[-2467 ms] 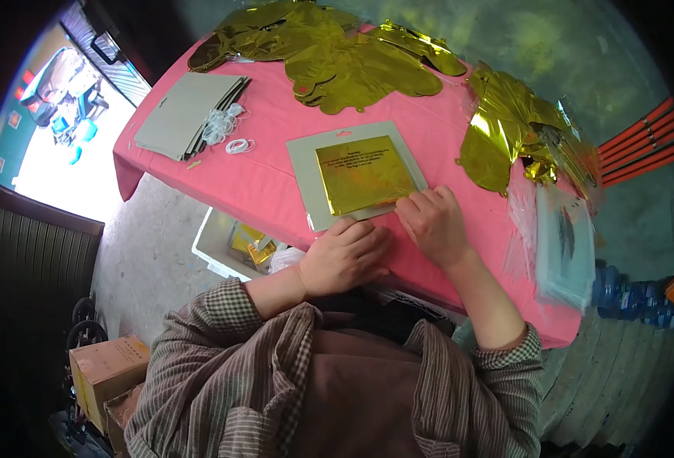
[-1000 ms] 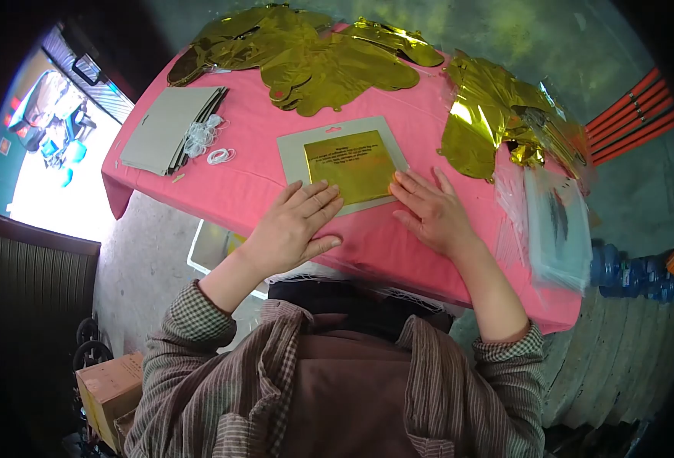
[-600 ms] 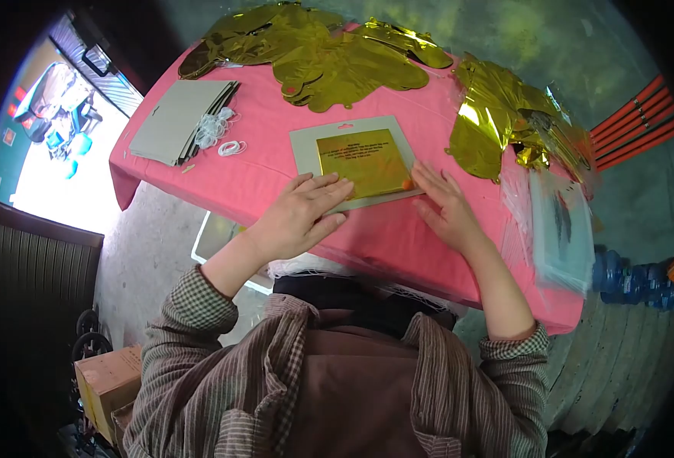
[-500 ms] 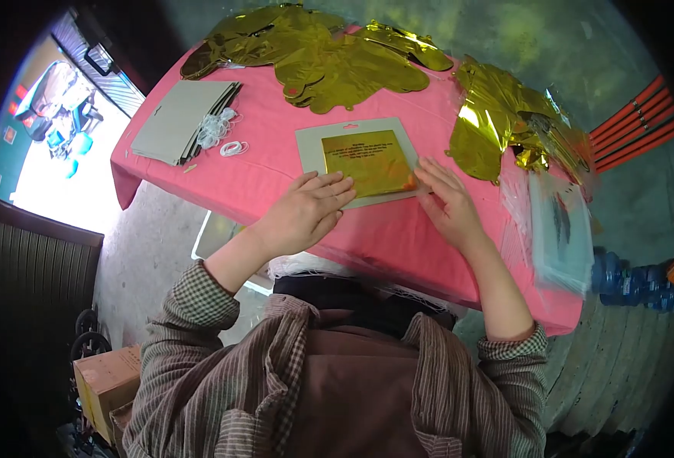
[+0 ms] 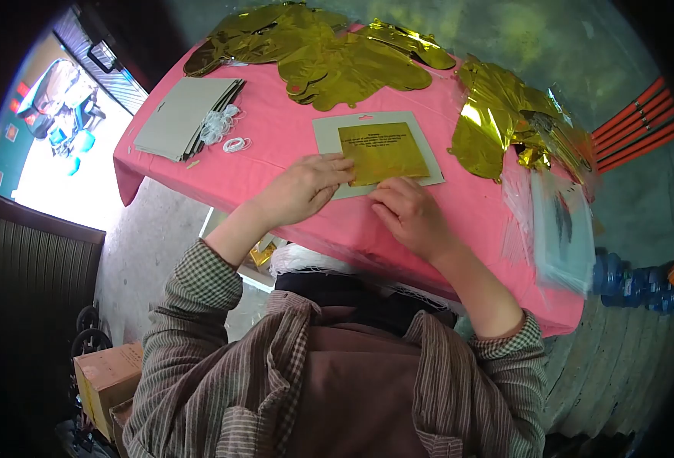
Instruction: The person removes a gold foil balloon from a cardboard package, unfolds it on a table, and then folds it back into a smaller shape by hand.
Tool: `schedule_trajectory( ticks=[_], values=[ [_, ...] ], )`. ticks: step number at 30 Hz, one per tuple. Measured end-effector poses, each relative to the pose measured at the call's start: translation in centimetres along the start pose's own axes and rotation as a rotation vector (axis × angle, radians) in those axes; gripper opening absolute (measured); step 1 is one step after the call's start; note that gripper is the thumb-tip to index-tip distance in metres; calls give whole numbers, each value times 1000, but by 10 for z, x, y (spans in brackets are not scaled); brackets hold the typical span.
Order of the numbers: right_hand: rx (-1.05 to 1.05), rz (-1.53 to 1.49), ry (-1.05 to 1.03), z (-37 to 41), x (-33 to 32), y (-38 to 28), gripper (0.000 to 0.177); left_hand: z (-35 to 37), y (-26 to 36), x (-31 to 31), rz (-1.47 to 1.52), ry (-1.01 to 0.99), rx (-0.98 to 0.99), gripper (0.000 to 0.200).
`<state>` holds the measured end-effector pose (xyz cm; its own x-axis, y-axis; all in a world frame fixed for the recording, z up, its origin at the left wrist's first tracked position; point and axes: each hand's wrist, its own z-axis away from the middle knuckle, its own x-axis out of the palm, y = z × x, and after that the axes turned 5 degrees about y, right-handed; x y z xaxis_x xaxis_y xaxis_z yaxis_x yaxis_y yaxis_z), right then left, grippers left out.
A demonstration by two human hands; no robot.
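Gold foil packet, near edge: lies between the fingers of the two hands, printed face up, on a card on the table.
Right hand: fingers bent and drawn together at the near edge; whether they pinch anything, I cannot tell.
Left hand: fingers side by side, tips at the packet's near left corner; whether the thumb closes underneath is hidden.
Weight and feel: probably very light, thin and slick, so it could slide or crease under a hard push.
Where to take hold: best by both side edges near the corners, card and foil together, with a light pinch.
Grey card: under the packet, showing around it; likely the stiffer part, and the one to carry it by.
Clear sleeves: stacked at the right end of the pink cloth; likely floppy and clingy.
White cord: loosely bundled beside the card stack, left of the packet.
Gold foil shapes: spread along the far side; likely limp and easily wrinkled.
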<state>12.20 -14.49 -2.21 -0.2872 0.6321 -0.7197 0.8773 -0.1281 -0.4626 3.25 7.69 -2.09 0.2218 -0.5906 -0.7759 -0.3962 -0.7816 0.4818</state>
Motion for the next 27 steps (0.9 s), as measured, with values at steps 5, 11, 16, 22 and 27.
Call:
schedule_trajectory(
  ticks=[5, 11, 16, 22, 27],
  values=[
    [-47, 98, -19, -4, 8, -2, 11, 5, -6, 3, -11, -15, 19, 32],
    [-47, 117, 29, -1, 9, -2, 10, -56, 4, -30, 157, 295, -128, 36],
    [-59, 79, 31, 2, 12, 0, 11, -157, -70, -26, -268, 180, -584, 37],
    [-42, 22, 33, 15, 23, 17, 13, -122, 82, 43, 139, -318, 240, 41],
    [115, -369, 252, 28, 39, 17, 12, -75, 70, 0, 343, -237, 78, 32]
  ],
)
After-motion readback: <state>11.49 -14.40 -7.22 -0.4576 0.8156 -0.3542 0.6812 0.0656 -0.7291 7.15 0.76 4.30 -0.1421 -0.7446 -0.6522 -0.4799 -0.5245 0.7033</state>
